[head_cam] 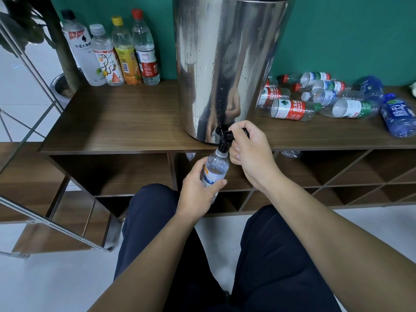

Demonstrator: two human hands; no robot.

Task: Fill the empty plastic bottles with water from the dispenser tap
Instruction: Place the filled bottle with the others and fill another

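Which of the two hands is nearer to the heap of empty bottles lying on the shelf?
The right hand, on the tap, left of the heap. The left hand holds the bottle lower, further left.

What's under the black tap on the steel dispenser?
A clear plastic bottle, neck right under the black tap, gripped by the left hand. Its lower part is covered by that hand.

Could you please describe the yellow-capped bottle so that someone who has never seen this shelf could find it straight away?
Start at the big steel water dispenser on the wooden shelf top; to its left, four capped bottles stand upright in a row against the green wall. The yellow-capped bottle is third from the left, and it alone has a yellow label; beside it stands the red-capped bottle.
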